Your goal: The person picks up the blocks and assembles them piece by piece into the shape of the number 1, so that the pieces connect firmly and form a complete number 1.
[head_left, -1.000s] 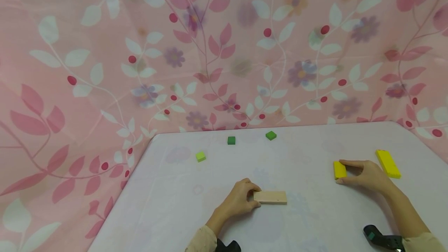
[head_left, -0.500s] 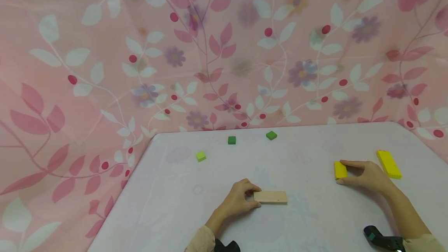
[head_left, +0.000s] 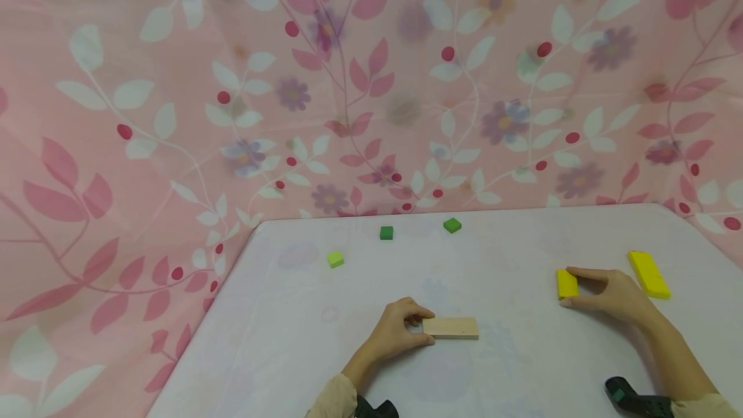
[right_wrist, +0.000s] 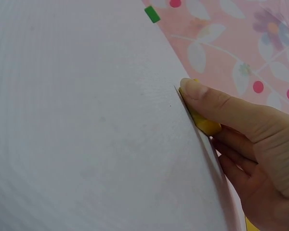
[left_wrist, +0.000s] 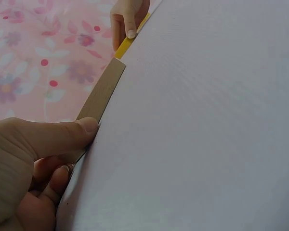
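A plain wooden block [head_left: 453, 328], flat and oblong, lies on the white table near its middle. My left hand [head_left: 399, 326] pinches its left end between thumb and fingers; the left wrist view shows the thumb [left_wrist: 70, 137] along the block's near side. On the right, my right hand [head_left: 612, 295] pinches a small yellow block [head_left: 566, 284] by its front and back edges. In the right wrist view the thumb lies against this yellow block [right_wrist: 206, 124]. A longer yellow block [head_left: 649, 275] lies just beyond the right hand, not held.
Toward the back stand a light green cube [head_left: 335, 259], a dark green cube [head_left: 386, 233] and a green block [head_left: 452, 225]. A pink floral cloth [head_left: 371, 82] hangs behind the white table [head_left: 261, 353]. Black straps with devices [head_left: 635, 398] sit at the wrists.
Both hands keep their holds and the blocks stay where they are. The head view has shifted very slightly.
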### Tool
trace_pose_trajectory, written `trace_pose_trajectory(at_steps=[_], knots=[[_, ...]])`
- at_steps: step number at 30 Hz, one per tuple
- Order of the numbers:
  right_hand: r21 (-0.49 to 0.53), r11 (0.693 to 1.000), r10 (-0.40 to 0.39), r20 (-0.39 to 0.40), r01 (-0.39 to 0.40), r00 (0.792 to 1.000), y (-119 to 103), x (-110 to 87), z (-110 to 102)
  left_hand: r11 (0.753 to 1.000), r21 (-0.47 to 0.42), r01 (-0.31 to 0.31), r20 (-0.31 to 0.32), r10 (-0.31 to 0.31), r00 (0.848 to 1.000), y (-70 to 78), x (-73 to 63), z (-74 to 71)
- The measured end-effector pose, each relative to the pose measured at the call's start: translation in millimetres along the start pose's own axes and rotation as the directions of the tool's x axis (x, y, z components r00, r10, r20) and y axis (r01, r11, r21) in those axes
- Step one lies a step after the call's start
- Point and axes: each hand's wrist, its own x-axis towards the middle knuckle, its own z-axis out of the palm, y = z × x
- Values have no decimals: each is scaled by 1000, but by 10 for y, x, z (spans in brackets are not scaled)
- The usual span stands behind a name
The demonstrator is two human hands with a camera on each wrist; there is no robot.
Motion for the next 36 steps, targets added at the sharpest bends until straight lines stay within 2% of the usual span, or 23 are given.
trace_pose_trajectory(at_steps=[18, 25, 36], knots=[[31, 999, -25, 6, 25, 1000, -21, -29, 14, 1000, -14, 14, -2, -14, 1000, -2, 1, 5], [46, 998, -33, 40, 31, 999, 3, -18, 17, 1000, -21, 16, -4, -16, 1000, -10, -9, 10], [66, 997, -31, 23, 29, 999, -21, -28, 26, 1000, -16, 17, -3, -17, 1000, 1, -10, 3]])
